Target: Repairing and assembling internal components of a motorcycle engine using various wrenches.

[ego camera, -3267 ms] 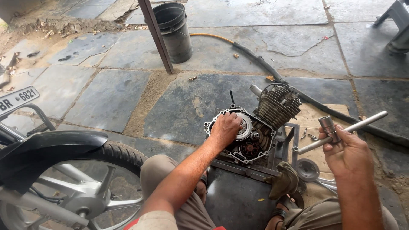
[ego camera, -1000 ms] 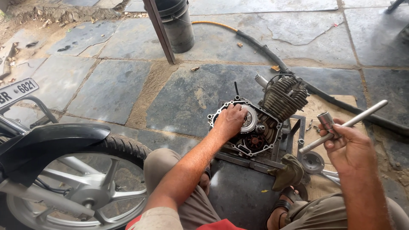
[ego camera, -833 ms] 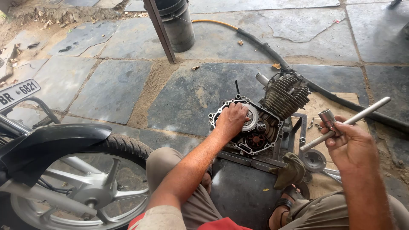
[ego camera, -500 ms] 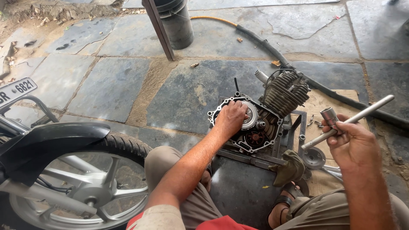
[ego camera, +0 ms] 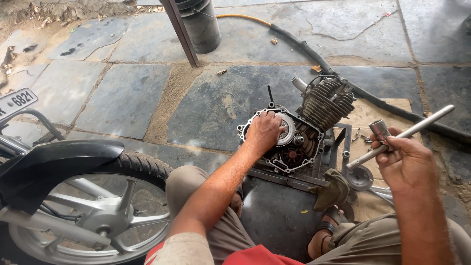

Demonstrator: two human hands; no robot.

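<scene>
The engine [ego camera: 299, 132] sits on a frame on the stone floor [ego camera: 122, 93]: heavy, rigid, likely oily. The left hand [ego camera: 265, 131] presses its fingers onto the clutch. The right hand [ego camera: 405, 164] grips a T-wrench [ego camera: 400, 135]; hold that by its bar.

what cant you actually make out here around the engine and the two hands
Head view only:
- What the left hand touches on the open engine: its palm and fingers cover that part.
- Grip of the right hand on the T-handle socket wrench: fingers hide the join.
- Small parts on the cardboard: too small.
- Motorcycle wheel: cut off by the bottom and left edges.
</scene>
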